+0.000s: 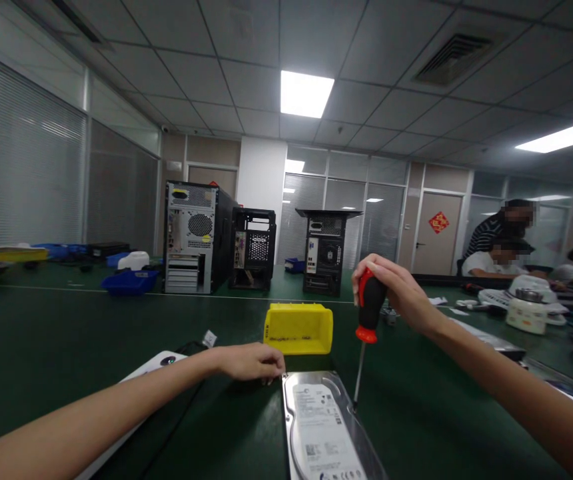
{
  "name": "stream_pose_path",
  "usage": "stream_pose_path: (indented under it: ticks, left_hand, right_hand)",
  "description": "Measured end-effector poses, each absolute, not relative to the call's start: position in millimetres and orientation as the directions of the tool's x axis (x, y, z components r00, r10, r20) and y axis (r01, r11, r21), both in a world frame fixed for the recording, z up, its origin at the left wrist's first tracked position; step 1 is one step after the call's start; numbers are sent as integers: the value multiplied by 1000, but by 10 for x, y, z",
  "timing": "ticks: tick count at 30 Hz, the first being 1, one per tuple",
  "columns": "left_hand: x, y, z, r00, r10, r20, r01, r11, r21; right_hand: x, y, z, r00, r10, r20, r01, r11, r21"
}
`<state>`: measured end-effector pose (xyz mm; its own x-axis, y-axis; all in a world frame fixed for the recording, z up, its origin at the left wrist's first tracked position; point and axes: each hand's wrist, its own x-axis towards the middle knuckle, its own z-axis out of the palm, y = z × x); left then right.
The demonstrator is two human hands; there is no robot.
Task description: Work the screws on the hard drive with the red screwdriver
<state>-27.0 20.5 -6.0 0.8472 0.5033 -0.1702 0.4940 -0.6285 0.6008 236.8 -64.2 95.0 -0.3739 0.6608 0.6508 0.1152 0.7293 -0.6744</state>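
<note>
A silver hard drive (324,427) with a white label lies on the green table (226,427) at the bottom centre. My right hand (389,290) is closed on the handle of a red and black screwdriver (370,303). The shaft points down, its tip at the drive's right edge. At the drive's upper left corner is my left hand (254,362), its fingers curled together; whether they hold anything is hidden. Just behind the drive stands a yellow bin (299,330), its opening toward me, with small dark items along its lower edge.
Three computer cases (191,233) stand farther back. A blue bin (129,282) sits at the left. Under my left forearm is a white device (159,361) with a black cable. A jar (526,313) and clutter lie right, with people beyond.
</note>
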Motion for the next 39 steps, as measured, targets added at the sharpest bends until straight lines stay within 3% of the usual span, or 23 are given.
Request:
stream_pose_path:
  ticks: [6, 16, 23, 39]
  left_hand:
    - [-269, 198, -41, 850, 500, -169, 490, -631, 602]
    - [-267, 202, -51, 845, 505, -177, 496, -612, 616]
    - [-250, 171, -28, 843, 510, -173, 499, -618, 608]
    - [-267, 205, -47, 848, 499, -179, 497, -630, 596]
  right_hand:
    - [2394, -636, 964, -383, 640, 666, 104, 747, -657]
    - [2340, -665, 937, -267, 635, 725, 266, 771, -578]
    - [2386, -628, 930, -323, 580, 748, 279, 814, -510]
    - [2361, -604, 952, -281, 606, 744, 222, 795, -564]
